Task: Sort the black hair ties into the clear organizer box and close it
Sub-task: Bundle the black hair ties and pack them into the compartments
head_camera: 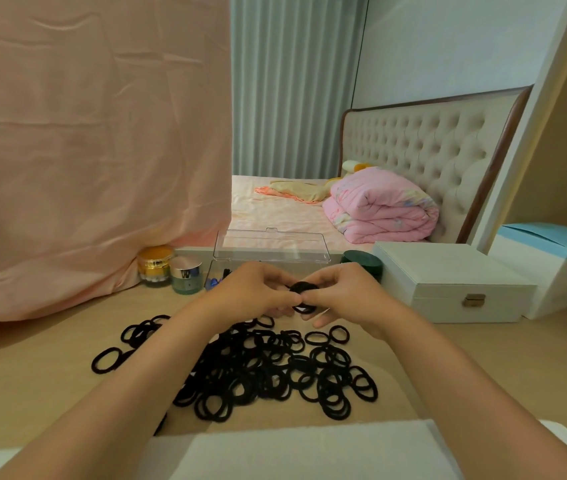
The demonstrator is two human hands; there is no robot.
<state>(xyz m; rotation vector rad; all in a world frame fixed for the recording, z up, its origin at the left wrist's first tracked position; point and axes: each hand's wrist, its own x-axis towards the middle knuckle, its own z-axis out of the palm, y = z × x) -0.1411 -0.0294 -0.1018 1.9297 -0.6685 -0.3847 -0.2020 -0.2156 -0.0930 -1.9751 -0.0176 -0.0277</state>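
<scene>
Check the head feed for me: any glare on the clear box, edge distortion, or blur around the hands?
Head view: wide-angle bending toward the edges; soft, even light, faint shadows under the hair tie pile; only mild sheen on the organizer box lid; the bundle pinched between left hand and right hand reads as a dark blob without detail.

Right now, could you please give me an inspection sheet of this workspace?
Surface: light wooden tabletop; white cloth at the near edge.
Job's things: black hair ties piled loose; clear organizer box behind the hands, lid up.
Clutter: gold jar, pink-lidded jar, green jar, white latch box, blue-topped box.
Grippers: left hand and right hand together pinch a small bundle of ties.
Cables: nothing seen.
Surroundings: pink drape on the left; bed with pink quilt, tufted headboard, grey curtain behind.
</scene>
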